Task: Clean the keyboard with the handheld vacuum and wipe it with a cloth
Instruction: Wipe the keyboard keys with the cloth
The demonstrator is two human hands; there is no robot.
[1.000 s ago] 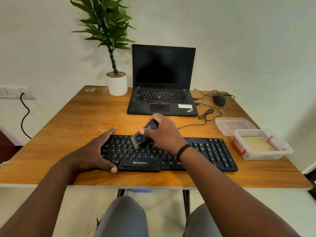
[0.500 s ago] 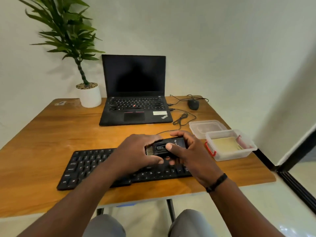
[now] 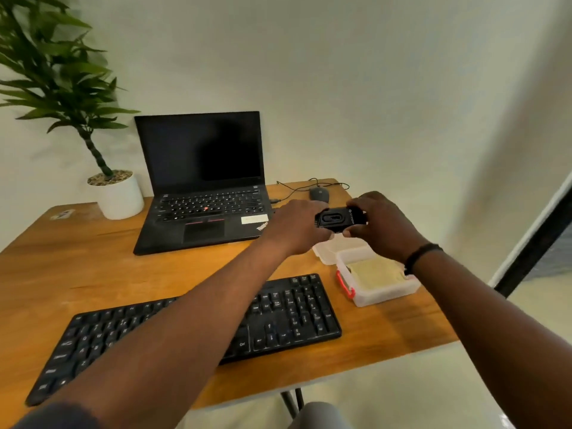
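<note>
Handheld vacuum (image 3: 340, 219): your left hand (image 3: 295, 226) and right hand (image 3: 382, 226) both grip it above the cloth box (image 3: 376, 278); keyboard (image 3: 192, 332) wiping remains.

Both hands raised at 2 o'clock over the table (image 3: 93, 267). Left hand (image 3: 294, 227) and right hand (image 3: 380, 224) grip opposite ends of the handheld vacuum (image 3: 339, 218), held level above the clear container (image 3: 380, 292) holding the cloth (image 3: 374, 272). Keyboard (image 3: 288, 311) at 6 o'clock, under left forearm. Laptop (image 3: 201, 187) at 11.
</note>
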